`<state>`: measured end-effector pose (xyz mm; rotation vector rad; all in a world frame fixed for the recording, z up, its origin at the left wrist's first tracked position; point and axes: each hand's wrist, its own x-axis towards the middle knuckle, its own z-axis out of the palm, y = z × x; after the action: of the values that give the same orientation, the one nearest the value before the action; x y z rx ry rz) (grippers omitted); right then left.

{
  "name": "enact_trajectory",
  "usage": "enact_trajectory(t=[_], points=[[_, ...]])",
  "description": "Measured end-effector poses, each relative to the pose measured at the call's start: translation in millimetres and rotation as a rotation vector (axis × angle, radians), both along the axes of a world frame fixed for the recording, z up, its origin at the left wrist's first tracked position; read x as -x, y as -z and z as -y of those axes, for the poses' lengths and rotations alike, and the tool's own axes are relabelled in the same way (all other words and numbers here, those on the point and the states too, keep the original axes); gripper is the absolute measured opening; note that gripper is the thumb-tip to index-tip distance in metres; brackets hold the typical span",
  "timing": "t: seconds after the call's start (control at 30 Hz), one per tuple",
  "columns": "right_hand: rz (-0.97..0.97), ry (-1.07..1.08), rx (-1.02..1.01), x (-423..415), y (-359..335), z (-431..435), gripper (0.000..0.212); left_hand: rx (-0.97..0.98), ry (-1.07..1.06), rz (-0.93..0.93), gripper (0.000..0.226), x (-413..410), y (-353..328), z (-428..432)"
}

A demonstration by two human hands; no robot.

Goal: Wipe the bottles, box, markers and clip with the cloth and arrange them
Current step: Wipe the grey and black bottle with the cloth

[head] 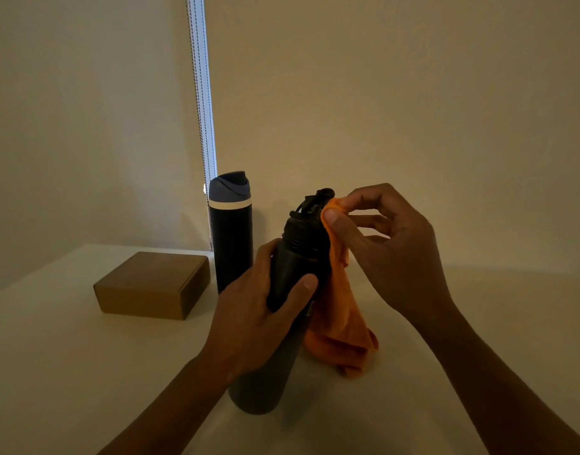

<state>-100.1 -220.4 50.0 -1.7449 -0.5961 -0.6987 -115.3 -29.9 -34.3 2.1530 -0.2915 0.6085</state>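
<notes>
My left hand grips the middle of a dark grey bottle, which tilts to the right above the white table. My right hand pinches an orange cloth against the bottle's black cap. The rest of the cloth hangs down to the right of the bottle. A second, dark bottle with a blue lid stands upright behind, close to the wall. A brown cardboard box lies shut on the table to its left. No markers or clip are in view.
A pale wall closes off the back of the table. A beaded blind cord hangs along a bright window gap just behind the blue-lidded bottle. The room is dim.
</notes>
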Motion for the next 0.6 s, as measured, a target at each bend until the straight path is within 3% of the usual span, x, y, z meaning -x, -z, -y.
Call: enact_trajectory(t=[0.13,0.23,0.4,0.5,0.6], points=[[0.013,0.017,-0.015,4,-9,5,0.024,-0.058,-0.011,0.007,0.062,3,0,4],[0.010,0.015,0.063,6,-14,11,0.023,-0.090,-0.013,0.005,0.078,4,3,4],[0.066,0.019,0.159,8,-22,21,0.021,-0.145,-0.024,-0.038,0.085,2,8,3],[0.184,0.126,0.218,10,-21,19,0.023,-0.172,-0.015,-0.002,0.082,4,7,6],[0.182,0.117,0.249,9,-21,19,0.021,-0.117,0.000,0.010,0.074,5,6,6]])
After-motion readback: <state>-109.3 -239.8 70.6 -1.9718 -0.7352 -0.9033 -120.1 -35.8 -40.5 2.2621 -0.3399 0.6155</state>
